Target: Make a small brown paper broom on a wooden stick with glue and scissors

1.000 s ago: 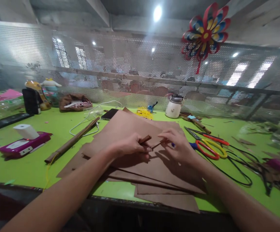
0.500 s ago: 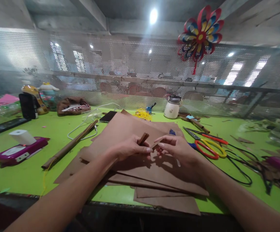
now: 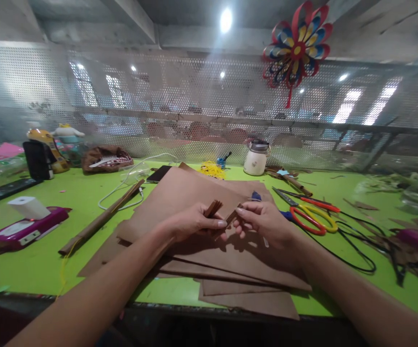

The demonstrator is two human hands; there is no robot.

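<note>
My left hand (image 3: 192,222) is closed around a small bundle of brown paper strips (image 3: 213,208), whose ends stick up past the thumb. Between both hands runs a folded brown paper strip (image 3: 232,216); my left thumb presses its lower end. The thumb and fingers of my right hand (image 3: 261,218) pinch its upper end. Beneath both hands lies a stack of large brown paper sheets (image 3: 180,190). A blue-handled tool (image 3: 255,196), partly hidden, lies just behind my right hand.
Scissors with red and yellow handles (image 3: 313,219) and a black cord (image 3: 360,265) lie at the right. A rolled brown paper tube (image 3: 100,219) and a purple power strip (image 3: 32,231) are at the left. A white jar (image 3: 255,158) stands at the back.
The folded strip between the hands now stands more upright and shows longer. My right fingers have shifted slightly up along it. The left hand keeps its hold on the bundle.
</note>
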